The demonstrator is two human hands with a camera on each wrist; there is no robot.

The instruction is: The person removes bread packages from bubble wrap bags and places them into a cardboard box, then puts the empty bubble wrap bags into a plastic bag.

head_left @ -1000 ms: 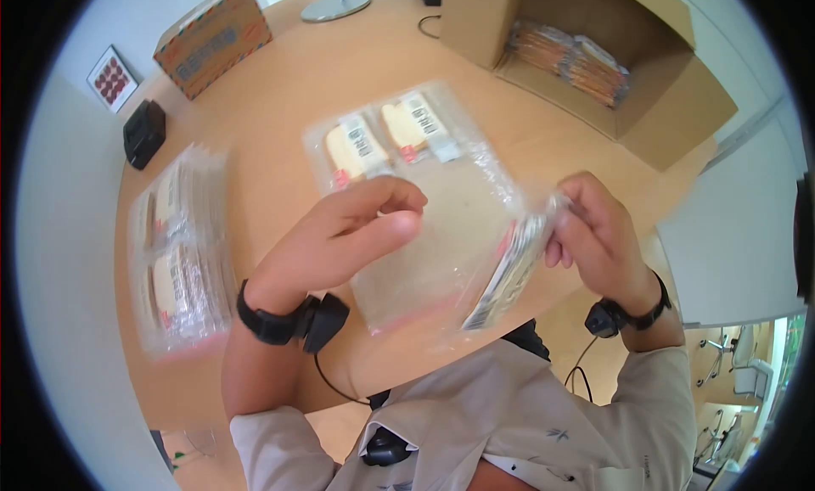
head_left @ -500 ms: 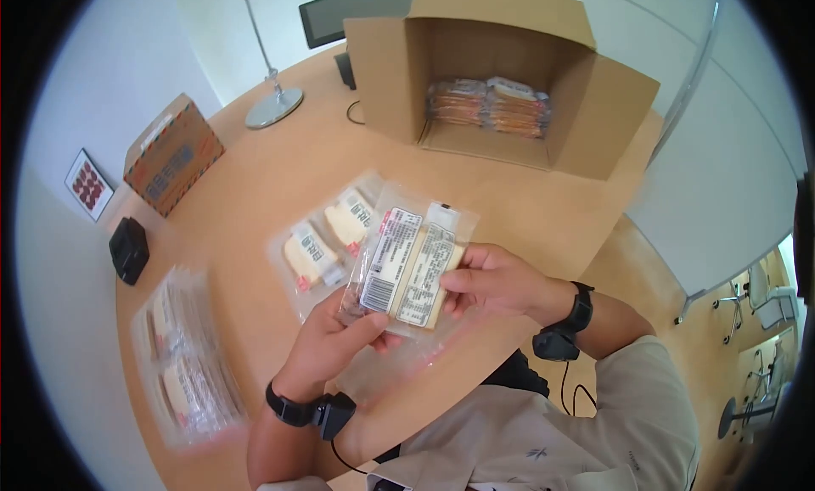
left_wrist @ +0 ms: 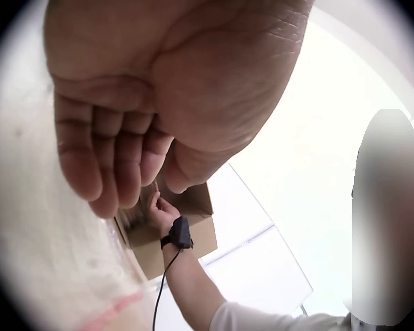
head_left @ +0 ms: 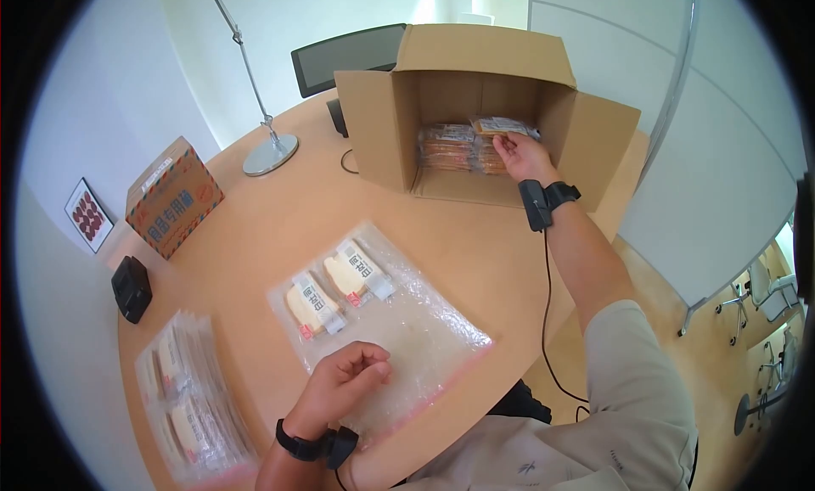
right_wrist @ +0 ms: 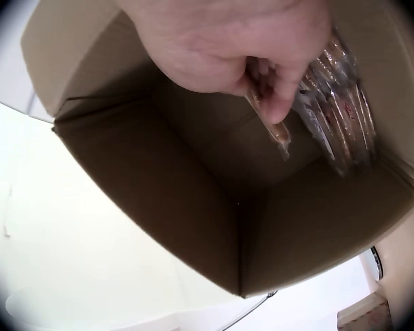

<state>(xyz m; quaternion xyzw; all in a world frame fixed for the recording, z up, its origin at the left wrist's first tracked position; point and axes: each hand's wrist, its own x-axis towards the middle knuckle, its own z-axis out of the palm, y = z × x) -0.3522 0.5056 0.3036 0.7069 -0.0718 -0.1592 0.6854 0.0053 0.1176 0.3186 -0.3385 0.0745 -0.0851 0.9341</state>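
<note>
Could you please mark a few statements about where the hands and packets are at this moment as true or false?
1. The right hand is inside the open cardboard box, gripping a packet. True.
2. The left hand holds a packet in the air. False: it rests with curled fingers on the bubble-wrap bag on the table, holding nothing.
3. Two labelled packets lie inside the bubble-wrap bag. True.
4. The cardboard box is empty. False: stacks of packets stand at its back.
5. The black device sits inside the box. False: it is near the table's left edge.
</note>
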